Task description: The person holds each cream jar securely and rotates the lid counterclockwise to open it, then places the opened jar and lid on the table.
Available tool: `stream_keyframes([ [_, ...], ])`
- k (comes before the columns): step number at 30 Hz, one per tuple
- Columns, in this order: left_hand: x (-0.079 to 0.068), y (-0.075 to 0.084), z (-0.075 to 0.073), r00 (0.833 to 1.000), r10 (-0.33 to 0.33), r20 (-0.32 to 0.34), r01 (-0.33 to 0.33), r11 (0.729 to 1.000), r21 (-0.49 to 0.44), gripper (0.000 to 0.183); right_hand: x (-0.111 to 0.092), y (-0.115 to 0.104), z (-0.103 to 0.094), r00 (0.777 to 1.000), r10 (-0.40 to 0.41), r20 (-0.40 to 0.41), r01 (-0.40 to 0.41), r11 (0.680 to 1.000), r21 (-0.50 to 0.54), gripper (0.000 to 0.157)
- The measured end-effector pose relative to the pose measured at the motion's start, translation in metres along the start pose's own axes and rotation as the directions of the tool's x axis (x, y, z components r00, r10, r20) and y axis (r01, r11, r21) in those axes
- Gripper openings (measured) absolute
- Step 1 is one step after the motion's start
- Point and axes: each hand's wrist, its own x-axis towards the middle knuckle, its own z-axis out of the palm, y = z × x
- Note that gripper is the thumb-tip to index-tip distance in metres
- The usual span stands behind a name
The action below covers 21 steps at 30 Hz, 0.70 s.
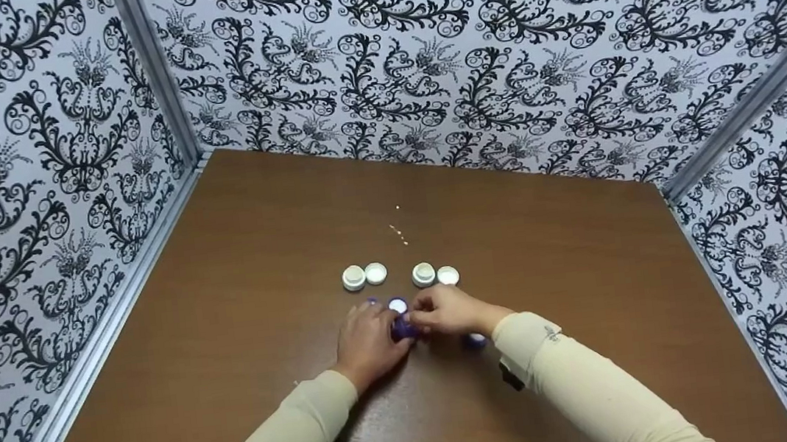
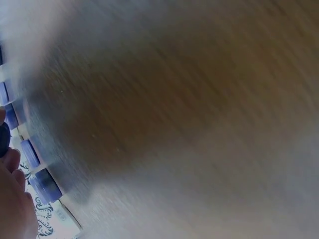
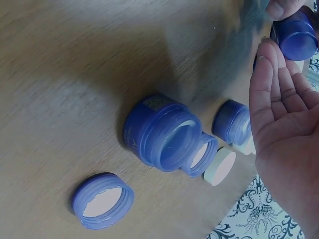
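Observation:
Above the table, my left hand (image 1: 370,338) grips a small blue jar (image 3: 296,37) between thumb and fingers. My right hand (image 1: 452,309) meets that jar from the right, thumb and index pinching at its side; the exact contact is partly hidden. In the right wrist view, the palm and slightly bent other fingers show. Below the hands stands an uncapped blue jar (image 3: 162,132), with a blue lid (image 3: 103,200) lying inside up nearby. A second blue lid (image 1: 397,305) and another blue jar (image 2: 46,186) sit beside my left hand.
Farther off stand two white jars, one left (image 1: 353,278) and one right (image 1: 423,274), each beside its upturned white lid (image 1: 376,273). Tiny pale bits (image 1: 399,233) lie beyond them on the brown table (image 1: 274,212). Patterned walls (image 1: 420,62) close the back and sides.

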Motion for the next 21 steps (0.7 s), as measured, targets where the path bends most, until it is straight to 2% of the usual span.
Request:
stream_keyframes([
  [8,-0.0007,-0.0009,0.0026,1.0,0.0,0.005,0.0,1.0,0.003,0.041,-0.0008,-0.0018,-0.0004,1.0,-0.018,-0.002,0.018,1.0,0.025,0.013],
  [21,-0.0004,-0.0027,0.0045,1.0,0.009,0.008,-0.009,1.0,-0.025,0.04,0.0003,0.0012,0.0006,0.999,-0.053,-0.01,0.053,0.996,0.075,0.02],
])
